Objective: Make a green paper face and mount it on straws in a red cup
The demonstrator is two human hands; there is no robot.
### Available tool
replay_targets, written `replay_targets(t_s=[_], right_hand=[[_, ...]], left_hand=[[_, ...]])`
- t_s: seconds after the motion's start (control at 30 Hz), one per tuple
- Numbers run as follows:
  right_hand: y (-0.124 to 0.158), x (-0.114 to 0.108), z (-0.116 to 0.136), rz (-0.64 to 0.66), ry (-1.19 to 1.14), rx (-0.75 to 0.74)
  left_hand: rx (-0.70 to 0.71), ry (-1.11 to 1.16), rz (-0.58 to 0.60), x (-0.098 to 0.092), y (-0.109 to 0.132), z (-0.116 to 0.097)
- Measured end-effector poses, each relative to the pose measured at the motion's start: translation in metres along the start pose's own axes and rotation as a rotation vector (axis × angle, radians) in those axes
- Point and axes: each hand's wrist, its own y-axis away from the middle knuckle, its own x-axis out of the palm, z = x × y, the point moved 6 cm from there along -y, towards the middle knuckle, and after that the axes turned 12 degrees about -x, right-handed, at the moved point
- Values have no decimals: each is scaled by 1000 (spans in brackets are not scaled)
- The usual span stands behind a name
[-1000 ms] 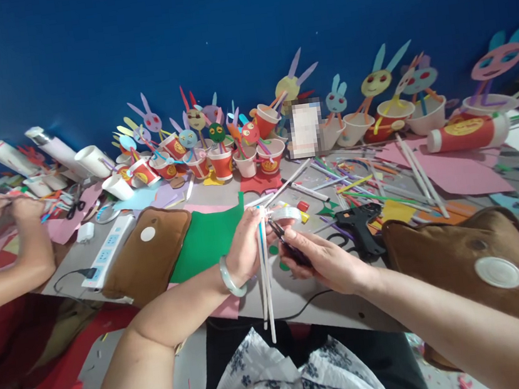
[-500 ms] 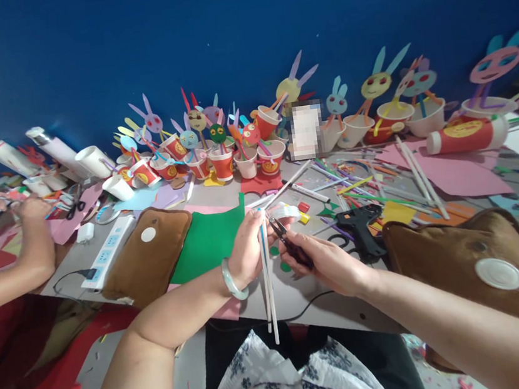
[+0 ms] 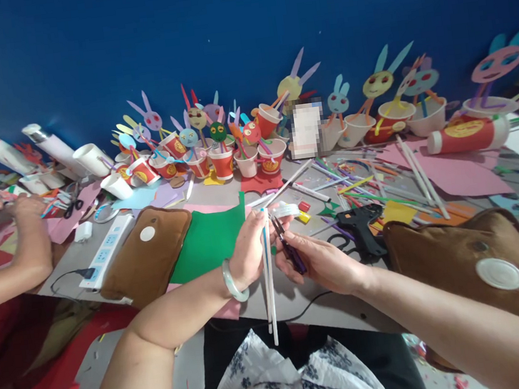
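Note:
In the head view, my left hand [image 3: 246, 250] is closed around thin white sticks [image 3: 272, 294] that hang down past the table's edge. Near the thumb, a bluish piece shows at their top. My right hand [image 3: 322, 259] grips dark-handled pliers [image 3: 290, 251], whose narrow jaws point up and lie close to the sticks. Whether the jaws touch them I cannot tell. A roll of clear tape [image 3: 286, 210] shows just behind my fingertips; whether they touch it is unclear. Another white stick [image 3: 289, 183] slants up and right from beside my left thumb.
Paper cups with paper rabbit figures [image 3: 221, 155] line the blue wall. A black glue gun [image 3: 363, 229] lies right of my hands, near a brown cushion [image 3: 444, 273]. Green paper [image 3: 213, 241], another brown cushion [image 3: 146, 252] and a power strip [image 3: 108, 248] lie left. Another person's hands [image 3: 25, 214] work far left.
The pliers have turned more upright and shifted slightly left toward the sticks with my right hand. My left hand keeps its hold, nearly still.

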Motion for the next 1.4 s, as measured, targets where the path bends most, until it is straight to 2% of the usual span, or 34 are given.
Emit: replay_targets(t_s=[0.23,0.57,1.07,1.23,1.4], right_hand=[[-1,5,4,59,-22,-51],[-1,3,9,1,-48,-132],[2,7,13,-40,-100,-82],[2,5,11,-43,-102,-63],[1,1,16,-68,-125,-92]], left_hand=[[-40,-78,33,2,1,3],[-60,-101,11,8,6,6],[-4,-133,34,7,4,4],[29,-144,9,5,4,3],[4,-158,-47,3,6,4]])
